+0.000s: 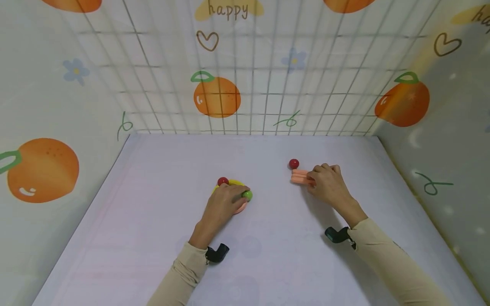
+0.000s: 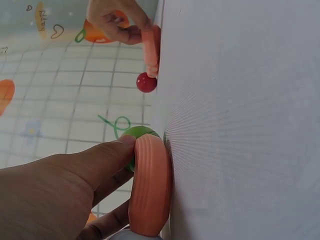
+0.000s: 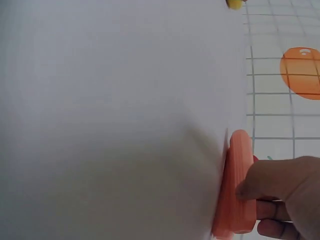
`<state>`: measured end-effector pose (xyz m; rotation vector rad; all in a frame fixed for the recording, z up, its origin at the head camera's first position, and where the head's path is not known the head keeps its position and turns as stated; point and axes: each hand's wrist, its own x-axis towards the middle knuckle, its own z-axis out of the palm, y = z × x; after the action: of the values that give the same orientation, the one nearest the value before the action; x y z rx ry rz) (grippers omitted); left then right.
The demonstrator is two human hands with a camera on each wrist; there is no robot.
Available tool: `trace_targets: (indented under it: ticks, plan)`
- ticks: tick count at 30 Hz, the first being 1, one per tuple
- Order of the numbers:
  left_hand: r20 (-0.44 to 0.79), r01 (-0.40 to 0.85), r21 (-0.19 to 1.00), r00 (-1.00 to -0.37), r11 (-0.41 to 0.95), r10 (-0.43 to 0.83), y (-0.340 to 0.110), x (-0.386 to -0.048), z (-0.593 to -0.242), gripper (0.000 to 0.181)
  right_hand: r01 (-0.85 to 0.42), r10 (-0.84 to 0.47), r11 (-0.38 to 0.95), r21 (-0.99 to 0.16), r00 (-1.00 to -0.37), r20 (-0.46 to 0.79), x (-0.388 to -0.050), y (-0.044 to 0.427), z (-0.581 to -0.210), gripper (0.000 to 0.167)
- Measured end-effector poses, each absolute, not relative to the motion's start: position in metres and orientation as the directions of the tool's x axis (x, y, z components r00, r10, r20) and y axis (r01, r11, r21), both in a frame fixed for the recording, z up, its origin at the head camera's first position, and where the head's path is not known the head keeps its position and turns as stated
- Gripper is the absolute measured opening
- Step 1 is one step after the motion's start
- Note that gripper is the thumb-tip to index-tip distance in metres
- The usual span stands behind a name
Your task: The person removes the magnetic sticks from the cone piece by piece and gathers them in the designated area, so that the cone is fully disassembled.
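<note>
My left hand [image 1: 221, 203] pinches a green ball [image 1: 248, 195] at the right side of a small ring of curved pieces. Of this ring, a yellow curved piece [image 1: 236, 182], a red ball [image 1: 223, 181] and a ridged salmon-pink curved piece [image 2: 149, 185] show; my hand covers the rest. At the bottom of the left wrist view a pale grey rounded thing [image 2: 135, 234] touches the pink piece's end. Farther right, my right hand [image 1: 328, 183] grips salmon-pink straight bars [image 1: 300, 177] lying side by side. Just behind their left ends sits another red ball [image 1: 294, 163].
Both hands work on a pale tabletop [image 1: 153, 238]. A white wire grid [image 1: 264, 85] with a printed cloth of oranges and hearts stands along the back. Printed cloth walls [image 1: 432, 148] border the left and right sides.
</note>
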<state>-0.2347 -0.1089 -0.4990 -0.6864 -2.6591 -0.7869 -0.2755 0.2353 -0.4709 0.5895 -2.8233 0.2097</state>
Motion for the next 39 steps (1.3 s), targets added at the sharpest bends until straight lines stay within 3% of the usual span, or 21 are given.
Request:
trace_targets:
  ticks: [11, 16, 21, 24, 29, 39]
  plan:
    - [0.399, 0.553, 0.463, -0.828, 0.693, 0.394, -0.11, -0.237, -0.499, 0.03, -0.409, -0.38, 0.909, -0.072, -0.89, 0.252, -0.278, 0.239, -0.48, 0.023]
    - [0.431, 0.577, 0.473, -0.811, 0.666, 0.397, -0.11, -0.238, -0.501, 0.029, -0.439, -0.397, 0.895, -0.083, -0.867, 0.302, -0.274, 0.24, -0.482, 0.025]
    - [0.473, 0.594, 0.388, -0.785, 0.705, 0.4, -0.111, -0.237, -0.502, 0.039, -0.495, -0.426, 0.864, -0.096, -0.818, 0.387, -0.264, 0.224, -0.475, 0.028]
    - [0.457, 0.566, 0.344, -0.798, 0.75, 0.393, -0.113, -0.235, -0.502, 0.046, -0.556, -0.461, 0.821, -0.127, -0.778, 0.426, -0.258, 0.209, -0.47, 0.025]
    - [0.373, 0.497, 0.369, -0.853, 0.786, 0.365, -0.118, -0.233, -0.5, 0.048, -0.632, -0.508, 0.75, -0.196, -0.74, 0.441, -0.25, 0.184, -0.468, 0.021]
    - [0.259, 0.443, 0.377, -0.894, 0.813, 0.366, -0.123, -0.234, -0.504, 0.051, -0.654, -0.526, 0.655, -0.378, -0.754, 0.393, -0.242, 0.136, -0.471, 0.023]
